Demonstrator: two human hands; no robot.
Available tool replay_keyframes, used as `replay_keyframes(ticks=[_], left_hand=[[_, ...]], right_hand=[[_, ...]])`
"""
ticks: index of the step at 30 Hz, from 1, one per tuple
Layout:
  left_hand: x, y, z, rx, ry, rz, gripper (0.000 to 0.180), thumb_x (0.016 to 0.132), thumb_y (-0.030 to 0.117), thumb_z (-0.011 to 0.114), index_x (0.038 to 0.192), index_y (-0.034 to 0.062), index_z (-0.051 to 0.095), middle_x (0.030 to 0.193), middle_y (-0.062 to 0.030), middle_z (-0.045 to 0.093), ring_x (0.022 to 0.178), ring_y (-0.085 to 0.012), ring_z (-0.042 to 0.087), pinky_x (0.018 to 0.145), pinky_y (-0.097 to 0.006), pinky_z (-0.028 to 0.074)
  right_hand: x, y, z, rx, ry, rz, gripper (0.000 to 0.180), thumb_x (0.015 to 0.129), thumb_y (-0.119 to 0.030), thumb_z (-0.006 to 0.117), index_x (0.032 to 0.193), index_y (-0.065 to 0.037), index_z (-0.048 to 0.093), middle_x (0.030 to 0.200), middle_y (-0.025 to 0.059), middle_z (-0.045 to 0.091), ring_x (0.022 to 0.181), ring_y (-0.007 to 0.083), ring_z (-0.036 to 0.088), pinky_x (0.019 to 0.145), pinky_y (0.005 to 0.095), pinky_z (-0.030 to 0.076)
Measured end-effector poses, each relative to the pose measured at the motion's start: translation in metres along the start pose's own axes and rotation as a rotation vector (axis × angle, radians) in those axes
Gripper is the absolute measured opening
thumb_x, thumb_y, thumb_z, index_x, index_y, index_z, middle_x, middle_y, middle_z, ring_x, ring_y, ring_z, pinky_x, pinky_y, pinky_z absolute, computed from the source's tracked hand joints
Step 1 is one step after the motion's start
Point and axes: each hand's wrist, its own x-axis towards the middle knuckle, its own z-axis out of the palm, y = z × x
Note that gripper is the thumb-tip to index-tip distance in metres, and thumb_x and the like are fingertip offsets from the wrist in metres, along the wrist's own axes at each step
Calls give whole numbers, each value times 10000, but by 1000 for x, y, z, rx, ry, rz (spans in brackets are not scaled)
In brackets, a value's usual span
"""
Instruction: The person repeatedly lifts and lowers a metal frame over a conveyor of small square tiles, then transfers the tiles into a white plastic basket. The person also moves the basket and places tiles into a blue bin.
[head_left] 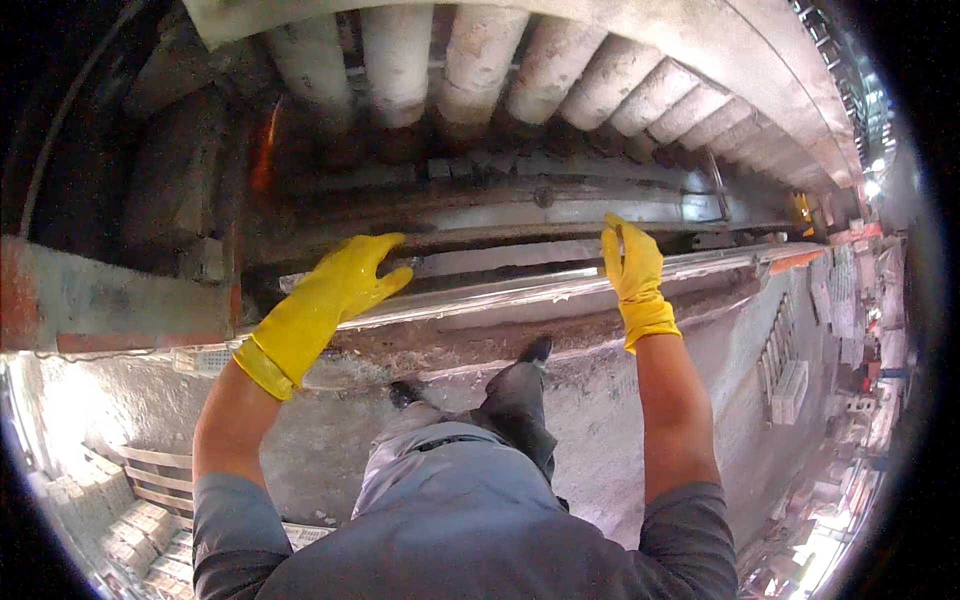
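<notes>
Both of my hands wear yellow rubber gloves and are stretched out over a long machine trough. My left hand (350,283) is above the near edge, its thumb and fingers spread, with nothing visible between them. My right hand (634,272) is farther along the same edge, fingers stretched toward the far side and apart; I see nothing held. Below and between them runs a shiny metal rail (500,296). Beyond it lies a dark, wet-looking bar (470,238) along the trough. I cannot tell whether either glove touches the rail or the bar.
A row of thick, grey, dust-covered cylinders (398,65) stands beyond the trough, under a pale cover (700,45). A dirty ledge (450,345) runs by my shoes. Stacked bricks (140,530) lie at lower left beside a slatted rack (158,478). A pale crate (790,392) stands right.
</notes>
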Motion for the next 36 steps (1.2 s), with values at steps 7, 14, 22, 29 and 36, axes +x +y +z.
replay_keyframes(ticks=[7, 14, 22, 29, 36], left_hand=[[70, -73, 10, 176, -8, -66, 691, 940, 469, 737, 1472, 51, 596, 1450, -244, 625, 1347, -434, 577, 1160, -489, 446], [103, -138, -9, 193, 44, -422, 622, 912, 478, 750, 1424, 137, 657, 1401, -225, 667, 1313, -427, 616, 1090, -501, 500], [135, -233, 39, 291, 351, -577, 789, 948, 565, 689, 1544, 74, 523, 1535, -236, 562, 1436, -398, 522, 1192, -465, 426], [181, -243, 40, 432, 285, -702, 900, 930, 672, 635, 1576, 66, 477, 1660, -240, 400, 1511, -422, 424, 1231, -486, 377], [212, -250, 40, 444, 269, -651, 995, 930, 724, 580, 1629, 44, 381, 1644, -278, 408, 1506, -454, 418, 1241, -503, 354]], right_hand=[[-10, 70, -11, -105, 32, -45, 332, 1034, -358, 599, 1097, -78, 767, 1023, 186, 766, 930, 424, 718, 804, 487, 558], [-5, 89, -24, -132, -82, 26, 411, 1025, -371, 618, 728, -87, 642, 681, 138, 651, 733, 411, 648, 656, 509, 478], [-3, 85, -27, -88, -37, -29, 314, 996, -314, 663, 787, -85, 715, 714, 137, 677, 688, 394, 651, 637, 480, 489], [-2, 85, -26, -33, 26, -59, 253, 978, -275, 685, 828, -80, 743, 730, 134, 696, 683, 385, 670, 642, 460, 517], [-1, 85, -27, -55, 1, -44, 204, 968, -245, 684, 872, -81, 759, 782, 137, 723, 736, 381, 691, 687, 452, 535]])
